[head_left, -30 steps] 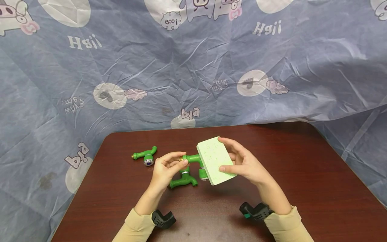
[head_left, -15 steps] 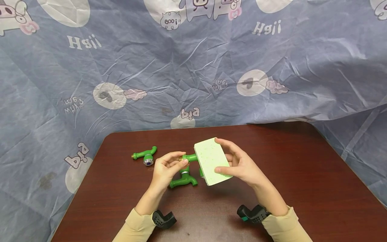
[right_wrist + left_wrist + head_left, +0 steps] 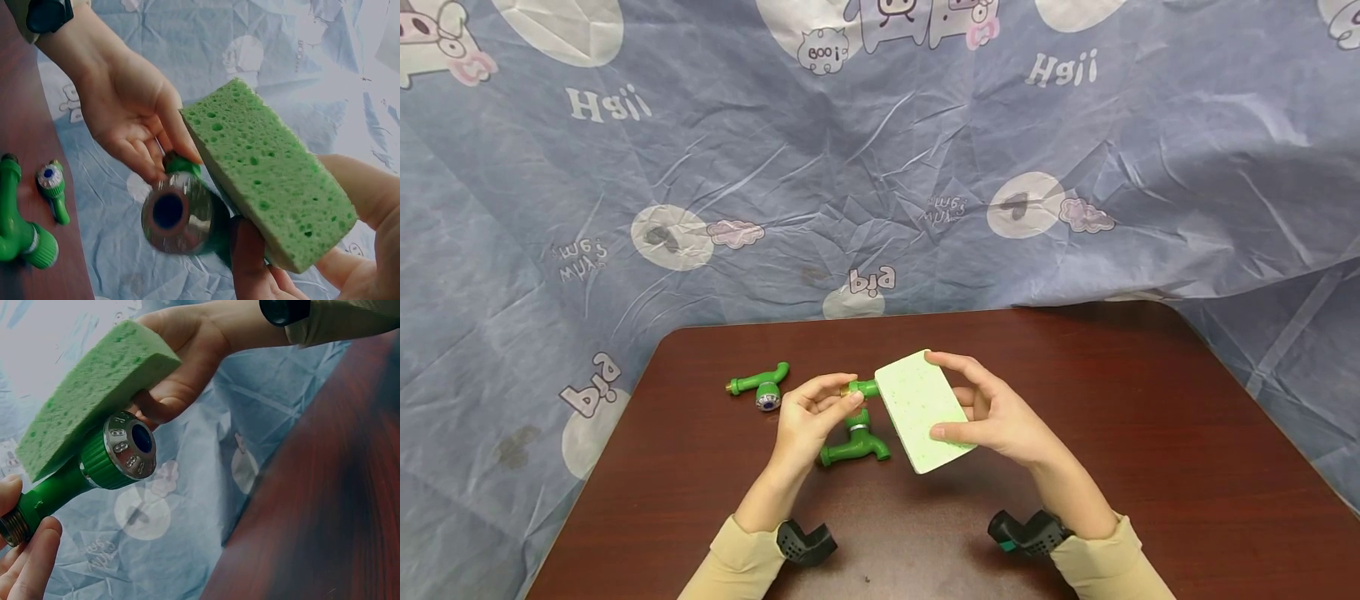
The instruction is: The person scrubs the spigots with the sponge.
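Note:
My left hand (image 3: pixel 801 425) pinches a green faucet (image 3: pixel 59 490) by its brass threaded end, raised over the table. The faucet's ribbed green knob, with a silver cap and dark blue centre, shows in both wrist views. Between its thumb and fingers, my right hand (image 3: pixel 1000 417) holds a pale green rectangular sponge (image 3: pixel 919 404) lying along the faucet body. In the left wrist view the sponge (image 3: pixel 94 397) covers the side of the faucet away from the knob. From the head view the sponge hides the knob and spout.
Under the hands, a second green faucet (image 3: pixel 856 448) lies on the dark reddish-brown table (image 3: pixel 1112 383). A third faucet (image 3: pixel 758 383) with a brass end lies further left. Behind the table hangs a wrinkled blue printed cloth (image 3: pixel 820 167).
The sponge in my right hand has slid left along the faucet toward my left hand and dropped slightly, covering the knob in the head view. My left hand keeps nearly the same place.

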Tool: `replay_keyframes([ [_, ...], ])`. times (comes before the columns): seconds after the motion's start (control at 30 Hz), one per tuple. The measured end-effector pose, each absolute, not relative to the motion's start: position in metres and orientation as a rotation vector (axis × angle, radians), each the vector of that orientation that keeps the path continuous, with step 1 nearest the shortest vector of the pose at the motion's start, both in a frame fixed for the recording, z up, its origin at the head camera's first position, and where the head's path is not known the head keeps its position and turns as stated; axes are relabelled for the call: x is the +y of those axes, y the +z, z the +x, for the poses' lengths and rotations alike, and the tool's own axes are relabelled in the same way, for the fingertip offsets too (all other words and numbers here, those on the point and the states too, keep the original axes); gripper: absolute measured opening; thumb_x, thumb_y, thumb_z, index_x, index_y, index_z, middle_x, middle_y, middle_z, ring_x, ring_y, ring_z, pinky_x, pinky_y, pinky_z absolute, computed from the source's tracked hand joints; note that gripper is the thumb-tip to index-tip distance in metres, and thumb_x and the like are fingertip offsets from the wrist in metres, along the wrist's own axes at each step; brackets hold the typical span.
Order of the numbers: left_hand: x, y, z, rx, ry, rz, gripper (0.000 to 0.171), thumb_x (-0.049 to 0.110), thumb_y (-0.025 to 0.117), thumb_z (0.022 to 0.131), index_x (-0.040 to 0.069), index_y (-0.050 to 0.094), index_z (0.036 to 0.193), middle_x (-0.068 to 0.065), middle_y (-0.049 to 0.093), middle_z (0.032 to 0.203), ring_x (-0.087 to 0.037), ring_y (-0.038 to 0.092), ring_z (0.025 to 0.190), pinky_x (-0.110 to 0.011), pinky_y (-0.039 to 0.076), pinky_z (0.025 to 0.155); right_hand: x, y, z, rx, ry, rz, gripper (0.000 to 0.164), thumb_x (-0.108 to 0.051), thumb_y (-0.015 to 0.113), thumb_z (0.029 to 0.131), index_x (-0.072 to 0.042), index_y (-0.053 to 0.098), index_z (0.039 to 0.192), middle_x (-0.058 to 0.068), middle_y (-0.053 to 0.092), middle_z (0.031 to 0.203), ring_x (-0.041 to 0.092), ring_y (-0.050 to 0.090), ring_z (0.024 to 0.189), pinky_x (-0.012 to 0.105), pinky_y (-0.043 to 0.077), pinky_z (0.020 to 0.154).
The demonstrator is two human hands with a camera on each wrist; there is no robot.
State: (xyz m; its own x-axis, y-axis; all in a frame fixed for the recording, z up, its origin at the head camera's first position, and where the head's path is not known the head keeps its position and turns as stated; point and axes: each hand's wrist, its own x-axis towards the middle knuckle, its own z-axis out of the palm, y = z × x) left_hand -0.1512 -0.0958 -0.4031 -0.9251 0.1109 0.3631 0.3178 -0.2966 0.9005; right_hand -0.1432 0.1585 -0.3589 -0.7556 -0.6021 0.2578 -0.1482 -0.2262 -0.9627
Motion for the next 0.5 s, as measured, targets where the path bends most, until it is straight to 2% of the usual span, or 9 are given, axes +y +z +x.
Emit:
replay_keyframes([
  [0.1,-0.0951,-0.4043,-0.1511,-1.782,-2.369,-0.555,0.025,-0.007,0.068,0.081,-0.001,0.067,0.106,-0.003,0.069,0.086,-0.018,0.069,0.075,-0.036,0.058,0.071,0.1548,-0.3588,-0.1416,1.74,-2.03,-0.889,0.08,0.011,0.069,0.077,-0.003,0.029,0.144,0.022,0.048,0.115,0.031,0.067,0.083,0.048,0.057,0.065],
  [0.23,-0.0963,-0.4035,-0.1516,-1.775,-2.355,-0.518,0.027,-0.007,0.068,0.081,-0.01,0.063,0.107,-0.003,0.069,0.084,-0.017,0.069,0.073,-0.037,0.058,0.07,0.1556,-0.3584,-0.1417,1.74,-2.031,-0.913,0.079,0.012,0.069,0.076,-0.002,0.029,0.144,0.022,0.035,0.124,0.031,0.066,0.086,0.049,0.057,0.066],
  [0.4,-0.0985,-0.4016,-0.1518,-1.761,-2.342,-0.501,0.03,-0.007,0.068,0.081,-0.015,0.06,0.108,-0.003,0.069,0.083,-0.021,0.069,0.073,-0.039,0.058,0.071,0.159,-0.3584,-0.143,1.726,-2.06,-0.911,0.079,0.014,0.068,0.076,0.0,0.028,0.143,0.022,0.051,0.111,0.03,0.067,0.08,0.05,0.056,0.063],
  [0.5,-0.0987,-0.4011,-0.1517,-1.767,-2.346,-0.519,0.031,-0.007,0.068,0.081,-0.017,0.058,0.108,-0.003,0.069,0.084,-0.021,0.069,0.074,-0.039,0.057,0.071,0.1578,-0.3589,-0.1426,1.744,-2.038,-0.907,0.079,0.012,0.069,0.076,-0.002,0.029,0.143,0.021,0.049,0.114,0.031,0.067,0.082,0.05,0.056,0.064],
])
